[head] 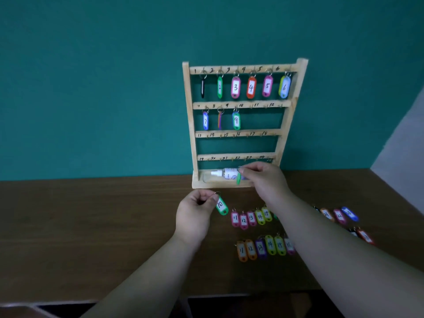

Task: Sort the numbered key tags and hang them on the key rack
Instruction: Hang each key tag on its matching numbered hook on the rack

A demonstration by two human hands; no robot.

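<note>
Left hand (pixel 195 214) pinches the ring of green tag 10 (pixel 221 206); right hand (pixel 263 180) pinches a second green tag (pixel 238 179). Table (pixel 91 226): loose tags (pixel 251 218) in rows. Rack (pixel 241 131): hung tags (pixel 251 87) 1–9. Bottom tray (pixel 206 184): white bottle (pixel 226 173).

Both hands (pixel 195 214) (pixel 263 180) pinch green tags (pixel 221 205); rack (pixel 238 131) behind.

A plain indoor desk corner, more office or storeroom than home, though nothing settles which. A brown wood-grain table (pixel 91 226) meets a bare teal wall (pixel 91 88), with a white wall (pixel 403 157) at the right. On the table stands a wooden key rack (pixel 190 125) with hand-numbered hooks, and coloured, numbered key tags (pixel 251 218) lie in rows in front of it — front-desk gear.
</note>
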